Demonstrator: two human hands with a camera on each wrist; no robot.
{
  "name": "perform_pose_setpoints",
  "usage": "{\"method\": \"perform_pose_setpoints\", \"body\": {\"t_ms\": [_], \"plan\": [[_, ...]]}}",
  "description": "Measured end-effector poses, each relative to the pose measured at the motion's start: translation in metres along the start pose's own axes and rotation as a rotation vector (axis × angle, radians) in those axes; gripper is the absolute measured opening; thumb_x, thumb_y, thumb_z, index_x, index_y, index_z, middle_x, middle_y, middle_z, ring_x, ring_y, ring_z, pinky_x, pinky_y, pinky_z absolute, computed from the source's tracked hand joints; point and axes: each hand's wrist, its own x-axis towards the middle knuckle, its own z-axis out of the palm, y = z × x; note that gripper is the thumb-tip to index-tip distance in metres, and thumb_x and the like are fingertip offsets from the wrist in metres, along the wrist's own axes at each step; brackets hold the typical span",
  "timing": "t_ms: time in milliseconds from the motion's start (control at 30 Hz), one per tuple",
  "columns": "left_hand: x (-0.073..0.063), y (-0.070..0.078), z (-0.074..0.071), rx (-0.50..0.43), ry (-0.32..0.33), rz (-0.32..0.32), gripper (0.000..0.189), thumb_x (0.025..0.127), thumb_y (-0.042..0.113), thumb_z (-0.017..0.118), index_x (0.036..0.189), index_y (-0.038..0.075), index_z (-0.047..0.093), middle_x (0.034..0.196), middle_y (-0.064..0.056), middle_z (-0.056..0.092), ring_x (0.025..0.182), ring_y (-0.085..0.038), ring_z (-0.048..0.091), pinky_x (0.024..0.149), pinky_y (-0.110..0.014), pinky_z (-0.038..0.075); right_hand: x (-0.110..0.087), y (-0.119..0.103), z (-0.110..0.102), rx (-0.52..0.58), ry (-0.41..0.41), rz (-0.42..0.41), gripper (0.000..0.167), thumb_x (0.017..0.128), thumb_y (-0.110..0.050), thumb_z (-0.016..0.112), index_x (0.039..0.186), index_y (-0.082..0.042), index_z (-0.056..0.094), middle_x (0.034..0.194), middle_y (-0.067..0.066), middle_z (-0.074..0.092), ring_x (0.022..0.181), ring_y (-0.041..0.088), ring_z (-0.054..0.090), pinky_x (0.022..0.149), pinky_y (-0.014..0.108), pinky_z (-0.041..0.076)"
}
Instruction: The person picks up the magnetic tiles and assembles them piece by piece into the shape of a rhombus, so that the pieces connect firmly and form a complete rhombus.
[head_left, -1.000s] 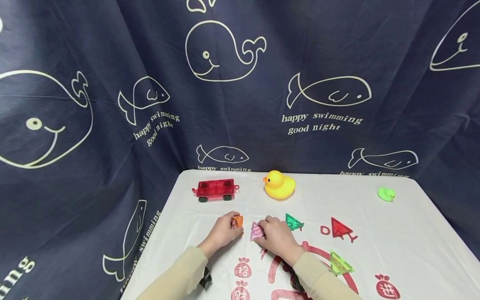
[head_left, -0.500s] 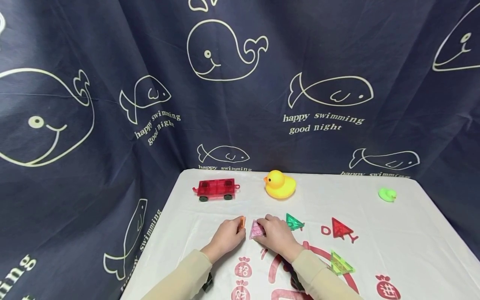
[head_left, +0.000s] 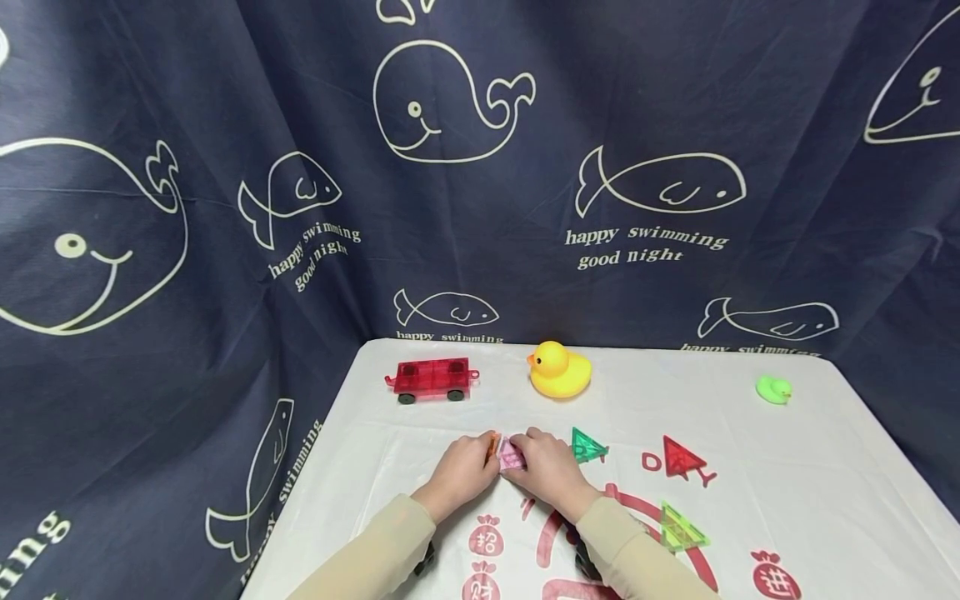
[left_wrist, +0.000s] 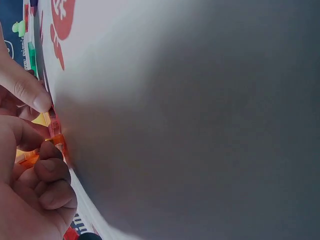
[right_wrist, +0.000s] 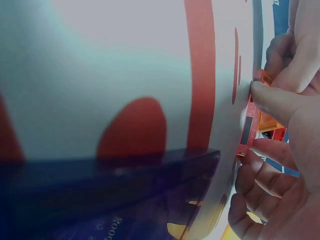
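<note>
My left hand (head_left: 462, 472) pinches an orange see-through magnetic tile (head_left: 493, 444), mostly covered by the fingers in the head view. Facing it, my right hand (head_left: 552, 468) holds a pink triangular magnetic tile (head_left: 512, 455) by its right side, between thumb and fingers. The two tiles meet edge to edge at the middle of the table, fingertips of both hands close together. In the right wrist view the pink tile (right_wrist: 247, 131) stands low over the white cloth, with the orange tile (right_wrist: 269, 122) behind it. A green triangular tile (head_left: 588, 445) lies just beyond my right hand.
A red wheeled car base (head_left: 431, 378) and a yellow duck (head_left: 559, 372) stand at the back, a small green duck (head_left: 773, 389) at back right. Red (head_left: 681, 456) and yellow-green triangular tiles (head_left: 680, 528) lie right. A dark blue see-through tile (right_wrist: 125, 195) fills the right wrist view's lower part.
My left hand has moved right, turning the orange tile and bringing it against the pink tile. My right hand has barely moved and still holds the pink tile.
</note>
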Motion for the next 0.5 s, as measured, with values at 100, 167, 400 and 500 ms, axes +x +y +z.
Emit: {"method": "perform_pose_setpoints", "body": {"t_ms": [100,167,400,500], "plan": [[0.0022,0.0012,0.0017,-0.002,0.006,0.007,0.009,0.089,0.011,0.068,0.098,0.01,0.067,0.068,0.006,0.057,0.059,-0.01,0.05,0.059,-0.03,0.045,0.0007,0.0015,0.0022,-0.006,0.013,-0.006,0.047,0.083,-0.038,0.088,0.115,-0.006,0.075,0.094,0.006,0.066,0.083,0.026,0.066,0.075,0.049,0.056],[0.003,0.0021,0.0027,0.006,0.006,0.01,0.01,0.089,0.011,0.069,0.098,0.01,0.067,0.071,0.005,0.06,0.06,-0.01,0.051,0.06,-0.031,0.046,0.0007,0.0018,0.0026,-0.006,0.02,-0.007,0.047,0.083,-0.037,0.088,0.116,-0.006,0.075,0.095,0.007,0.066,0.084,0.027,0.067,0.076,0.049,0.056],[0.0042,0.0022,0.0044,0.008,0.001,-0.002,0.015,0.089,0.013,0.069,0.104,0.009,0.069,0.074,0.004,0.064,0.061,-0.01,0.051,0.061,-0.031,0.047,0.0008,0.0019,0.002,-0.009,0.024,-0.004,0.047,0.082,-0.035,0.088,0.116,-0.005,0.075,0.094,0.007,0.067,0.083,0.027,0.067,0.076,0.049,0.057],[0.0034,0.0007,0.0054,-0.001,-0.003,-0.006,0.016,0.09,0.013,0.068,0.106,0.009,0.069,0.075,0.003,0.064,0.062,-0.012,0.053,0.063,-0.032,0.048,0.001,0.0024,0.0019,-0.008,0.019,0.001,0.048,0.083,-0.037,0.088,0.116,-0.006,0.075,0.093,0.006,0.066,0.082,0.026,0.067,0.076,0.048,0.056]]}}
